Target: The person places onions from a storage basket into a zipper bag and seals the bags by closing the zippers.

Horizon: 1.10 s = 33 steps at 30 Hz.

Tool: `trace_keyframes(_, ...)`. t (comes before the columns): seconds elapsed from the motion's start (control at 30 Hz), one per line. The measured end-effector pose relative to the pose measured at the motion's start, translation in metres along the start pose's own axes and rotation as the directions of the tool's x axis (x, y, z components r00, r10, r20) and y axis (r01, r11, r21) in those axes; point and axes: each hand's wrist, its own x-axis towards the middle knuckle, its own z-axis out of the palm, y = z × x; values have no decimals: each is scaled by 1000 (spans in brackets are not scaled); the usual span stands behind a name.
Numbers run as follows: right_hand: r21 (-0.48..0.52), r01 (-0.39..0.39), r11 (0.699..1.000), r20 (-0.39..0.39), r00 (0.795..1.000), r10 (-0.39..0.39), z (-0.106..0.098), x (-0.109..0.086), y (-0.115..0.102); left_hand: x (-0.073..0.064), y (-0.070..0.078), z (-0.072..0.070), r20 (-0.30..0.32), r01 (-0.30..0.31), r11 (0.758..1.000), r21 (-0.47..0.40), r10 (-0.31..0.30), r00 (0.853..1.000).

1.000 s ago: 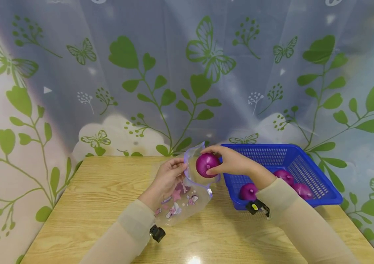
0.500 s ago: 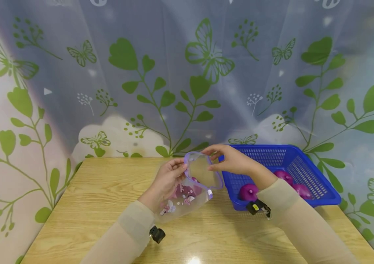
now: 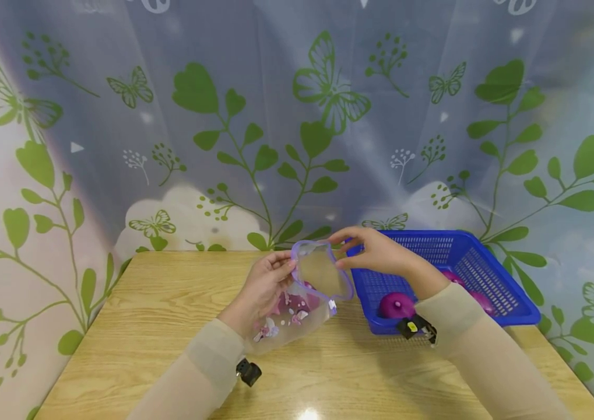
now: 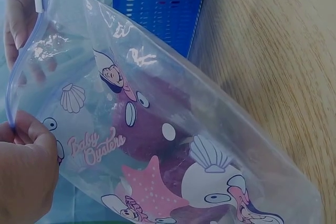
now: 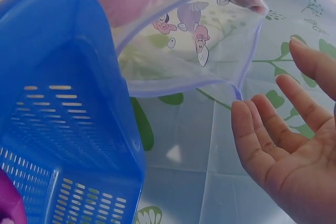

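My left hand point(image 3: 262, 286) pinches the purple-edged rim of a clear zip bag point(image 3: 288, 329), whose mouth gapes toward the right. The bag has a starfish and cartoon oysters printed on it. Through its plastic, in the left wrist view, purple onions point(image 4: 152, 129) show in the lower part, partly hidden by the print. My right hand point(image 3: 380, 251) holds nothing. Its loosely bent fingers, seen palm-up in the right wrist view, are right at the edge of the bag's mouth point(image 5: 173, 88). A white zip slider point(image 4: 38, 3) sits at the bag's corner.
To the right stands a blue perforated basket point(image 3: 428, 236) with several glossy purple onions point(image 3: 396, 305) inside; my right forearm crosses over it. Both stand on a wooden table point(image 3: 171, 303). A curtain printed with green leaves point(image 3: 255, 146) hangs behind the table's back edge.
My right hand let go of a purple onion at the bag's mouth, and the onion went down into the bag. Since then that hand has drawn slightly right; the left keeps its grip.
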Motion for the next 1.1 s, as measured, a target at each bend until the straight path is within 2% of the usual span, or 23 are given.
trace_keyframes(0.47,-9,1,1000,-7,1000,-1,-12,-12,5,1,8,4,5,3,1000,8,-3,1000)
trace_keyframes(0.83,-34,-39,999,-31,999,38,-17,-21,18,4,27,6,30,-30,999,23,29,999)
trace_keyframes(1.1,-39,-20,999,-54,998,18,-25,-28,27,9,45,11,59,-48,999,6,48,997)
